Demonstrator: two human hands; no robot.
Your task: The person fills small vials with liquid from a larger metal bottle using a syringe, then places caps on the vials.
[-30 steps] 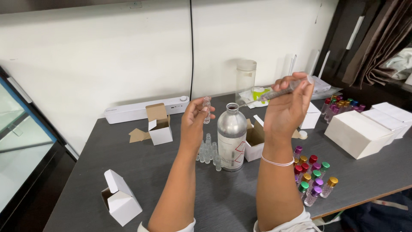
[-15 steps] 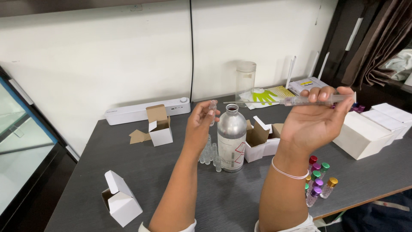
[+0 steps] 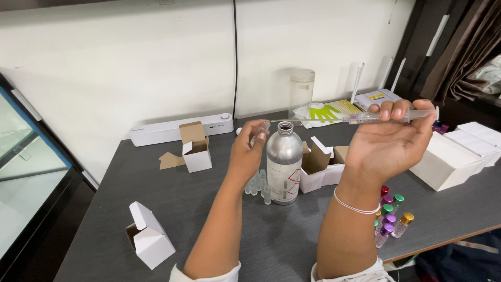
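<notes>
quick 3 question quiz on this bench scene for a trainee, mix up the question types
1. True or false: the right hand holds the syringe level, needle toward the small vial.
2. What does the left hand hold? A) small vial B) white box C) purple cap
3. What stands between the two hands?

Key:
1. True.
2. A.
3. The open silver bottle, standing on the grey table.

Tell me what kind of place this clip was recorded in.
Likely a small bottling or packing bench for scent or similar liquid, not a formal lab. A syringe is aimed at a tiny vial beside an open metal bottle, with colour-capped vials and small white cartons on the grey table.
</notes>
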